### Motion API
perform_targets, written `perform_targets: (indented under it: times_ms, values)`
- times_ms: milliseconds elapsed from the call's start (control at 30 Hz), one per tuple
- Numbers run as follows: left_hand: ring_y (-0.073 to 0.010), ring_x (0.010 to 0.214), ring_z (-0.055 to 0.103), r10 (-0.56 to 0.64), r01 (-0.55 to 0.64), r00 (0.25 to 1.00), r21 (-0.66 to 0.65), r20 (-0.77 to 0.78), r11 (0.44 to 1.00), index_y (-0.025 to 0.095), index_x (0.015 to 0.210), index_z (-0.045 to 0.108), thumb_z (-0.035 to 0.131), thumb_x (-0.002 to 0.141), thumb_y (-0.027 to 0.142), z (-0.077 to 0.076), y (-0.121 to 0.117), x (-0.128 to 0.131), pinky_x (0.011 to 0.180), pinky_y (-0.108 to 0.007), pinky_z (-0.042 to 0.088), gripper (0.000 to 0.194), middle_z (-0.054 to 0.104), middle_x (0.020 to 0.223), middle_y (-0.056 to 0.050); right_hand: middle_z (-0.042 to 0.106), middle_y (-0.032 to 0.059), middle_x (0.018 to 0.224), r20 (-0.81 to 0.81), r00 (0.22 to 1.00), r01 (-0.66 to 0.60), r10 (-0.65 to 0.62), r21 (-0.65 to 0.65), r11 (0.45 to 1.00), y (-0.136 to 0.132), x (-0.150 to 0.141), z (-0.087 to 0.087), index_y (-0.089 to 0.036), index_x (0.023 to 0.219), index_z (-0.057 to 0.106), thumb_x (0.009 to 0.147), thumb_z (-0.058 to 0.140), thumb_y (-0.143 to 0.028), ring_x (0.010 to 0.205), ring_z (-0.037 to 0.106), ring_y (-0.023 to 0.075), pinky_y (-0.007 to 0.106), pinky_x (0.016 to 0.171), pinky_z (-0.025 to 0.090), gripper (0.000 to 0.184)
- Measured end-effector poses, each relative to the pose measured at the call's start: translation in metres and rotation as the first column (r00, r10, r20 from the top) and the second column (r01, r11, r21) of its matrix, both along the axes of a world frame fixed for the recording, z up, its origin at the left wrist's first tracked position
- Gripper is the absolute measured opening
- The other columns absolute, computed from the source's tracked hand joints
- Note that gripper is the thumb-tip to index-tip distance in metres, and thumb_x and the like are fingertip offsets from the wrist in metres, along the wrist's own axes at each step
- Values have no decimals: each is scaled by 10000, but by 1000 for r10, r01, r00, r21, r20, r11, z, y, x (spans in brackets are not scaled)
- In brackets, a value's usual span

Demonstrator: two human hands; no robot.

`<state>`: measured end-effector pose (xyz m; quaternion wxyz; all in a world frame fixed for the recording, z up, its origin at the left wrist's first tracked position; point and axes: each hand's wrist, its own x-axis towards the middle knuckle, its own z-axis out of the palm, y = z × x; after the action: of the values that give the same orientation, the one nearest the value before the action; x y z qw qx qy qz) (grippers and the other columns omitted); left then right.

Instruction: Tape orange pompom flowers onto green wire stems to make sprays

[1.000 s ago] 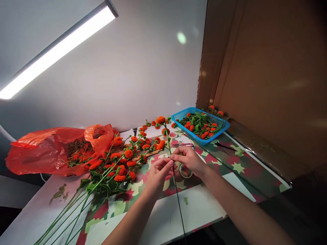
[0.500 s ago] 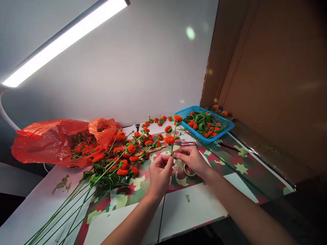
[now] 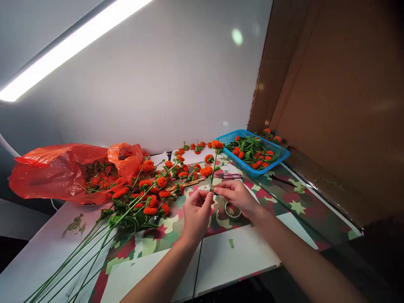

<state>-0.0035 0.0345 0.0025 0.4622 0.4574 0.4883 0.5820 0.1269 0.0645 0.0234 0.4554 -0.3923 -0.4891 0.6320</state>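
Observation:
My left hand (image 3: pixel 196 214) pinches the green stem of an upright artificial flower spray (image 3: pixel 211 179) with a few fuzzy orange blooms. From the other side, my right hand (image 3: pixel 235 195) has thumb and forefinger pressed together against the same stem; a small bit of green shows there, too little to make out. A roll of tape (image 3: pixel 232 211) lies on the table below my right hand. Pink-handled snips (image 3: pixel 227 176) rest just behind my fingers. To the left is a pile of finished-looking orange flowers (image 3: pixel 151 202) with long green stems.
A blue plastic basket (image 3: pixel 261 171) holds orange flowers and green stems at the back right. An orange plastic bag (image 3: pixel 53 170) with more flowers sits at the left. Black tweezers-like tool (image 3: pixel 282 181) lies right of the basket. A lit lamp (image 3: pixel 72 46) hangs above; a cardboard wall (image 3: pixel 331 84) stands right.
The flower spray has tilted and shifted slightly, its top bloom turned a little to the left. Both hands keep their pinch near the same spot. The camera view has moved slightly.

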Motion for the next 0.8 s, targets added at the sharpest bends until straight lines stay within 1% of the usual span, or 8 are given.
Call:
perform_targets:
  times_ms: [67,133,233,367,467,533,600,800]
  values:
    - [-59,465,441,44,-39,995,58,-85,998,145,674,594,659,712,363,1,-2,0,435,-174,348,230,554,573,18,561,-15,578,-11,1000,-13,13,-11,1000,0,-1,-1,-133,727,706,614,722,-389,457,343,49,216,436,241,280]
    - [-58,463,433,29,-24,996,57,-83,998,143,674,596,659,712,365,2,-2,0,433,-172,343,233,544,555,20,515,-37,515,-20,1000,-12,11,-35,999,0,-2,-2,-129,740,703,610,726,-399,413,270,33,213,402,179,300]
    - [-36,397,364,-84,91,990,-60,114,994,144,670,572,680,681,391,2,0,2,380,-158,286,270,490,500,50,448,-60,452,-53,999,-14,11,-54,998,1,-2,-5,-121,684,683,604,731,-413,384,216,23,214,377,114,306]
    - [-8,361,302,-179,286,881,-192,437,939,143,690,547,749,586,390,5,3,2,338,-128,232,335,451,498,75,472,-59,458,-153,987,-69,54,-97,993,2,-2,-8,-122,665,672,592,750,-394,358,232,11,211,361,86,292]
    - [3,364,264,-231,439,763,-223,603,870,135,702,543,777,554,357,8,2,0,316,-110,203,355,414,515,82,552,-32,528,-264,961,-114,77,-128,985,2,-2,-8,-129,659,674,580,771,-358,391,343,19,188,369,188,261]
    - [3,373,249,-268,530,677,-201,686,824,131,707,539,764,585,327,7,1,-2,311,-102,201,322,382,535,81,599,-7,589,-325,940,-150,101,-129,980,0,-2,-7,-134,651,675,586,776,-328,493,477,53,181,445,324,228]
    - [-4,376,236,-300,591,609,-168,735,789,135,713,533,739,624,303,5,0,-4,313,-101,208,280,343,543,82,616,4,612,-357,923,-196,140,-124,973,-2,-2,-5,-136,649,675,602,770,-306,586,550,86,193,532,402,201]
    - [-14,385,260,-342,659,512,-105,788,745,144,705,543,722,655,281,0,-4,-2,340,-113,268,231,314,530,79,625,0,620,-402,882,-310,248,-98,946,-4,0,-7,-136,673,650,642,750,-289,559,582,87,188,520,427,186]
